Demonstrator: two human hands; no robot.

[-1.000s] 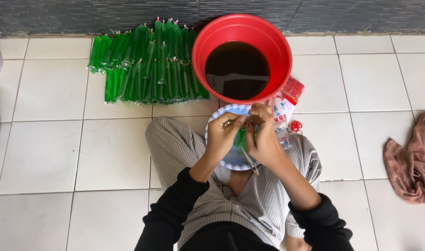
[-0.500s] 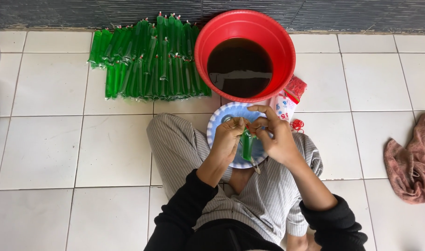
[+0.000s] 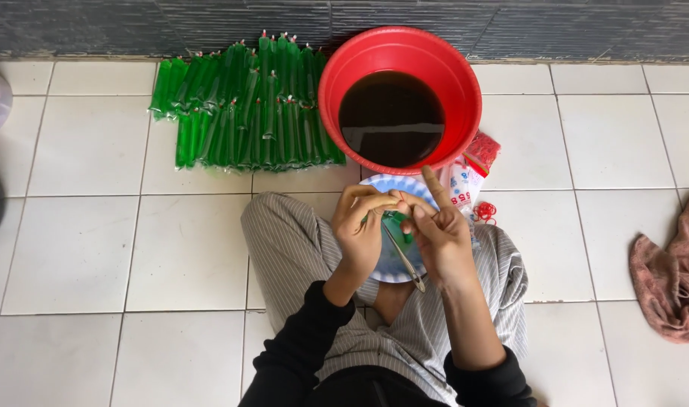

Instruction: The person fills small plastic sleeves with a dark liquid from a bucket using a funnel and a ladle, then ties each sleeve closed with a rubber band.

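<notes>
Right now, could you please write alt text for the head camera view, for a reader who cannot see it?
Seen from above, a seated person's left hand and right hand pinch a thin green-filled plastic tube over a blue plate. Ahead on the tiled floor stand a red basin of dark liquid and rows of tied green tubes.

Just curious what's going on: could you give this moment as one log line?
left hand: pinching thin green-filled plastic tube | right hand: same tube's top | below: blue-rimmed plate | ahead: red plastic basin, dark liquid
</notes>
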